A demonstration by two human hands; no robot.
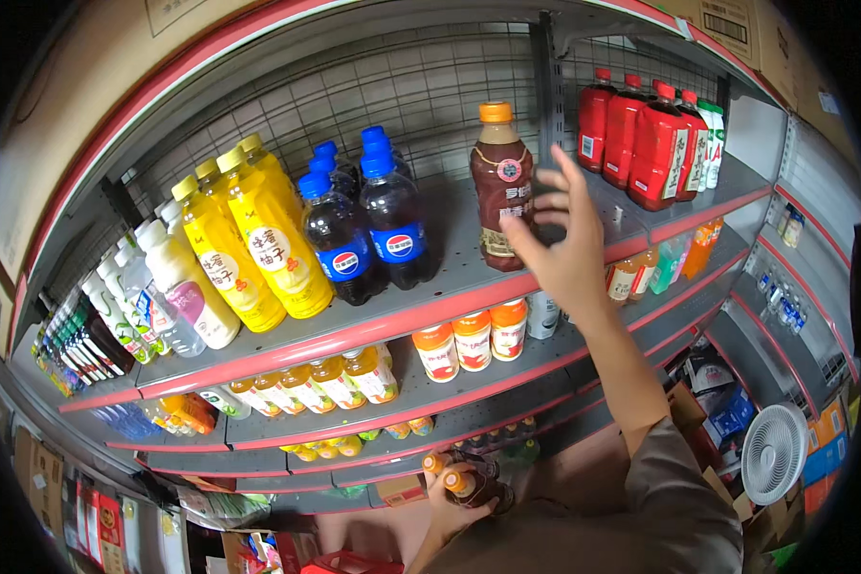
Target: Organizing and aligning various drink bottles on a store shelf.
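On the upper shelf (466, 280) stands a brown milk-tea bottle (502, 194) with an orange cap, upright near the front edge. My right hand (570, 237) is raised just to its right with fingers spread. The thumb overlaps the label in view; whether it touches the bottle I cannot tell. Low down, close to my body, my left hand (453, 506) grips two dark bottles (479, 495) with similar orange caps. Left of the milk-tea bottle stand several cola bottles (400, 237) with blue caps.
Yellow drink bottles (280, 251) and white-capped bottles (186, 287) fill the shelf's left part. Red bottles (656, 151) stand right of an upright post (549, 86). Orange-capped white bottles (471, 344) occupy the shelf below. A round fan (773, 453) and cartons (825, 430) are at lower right.
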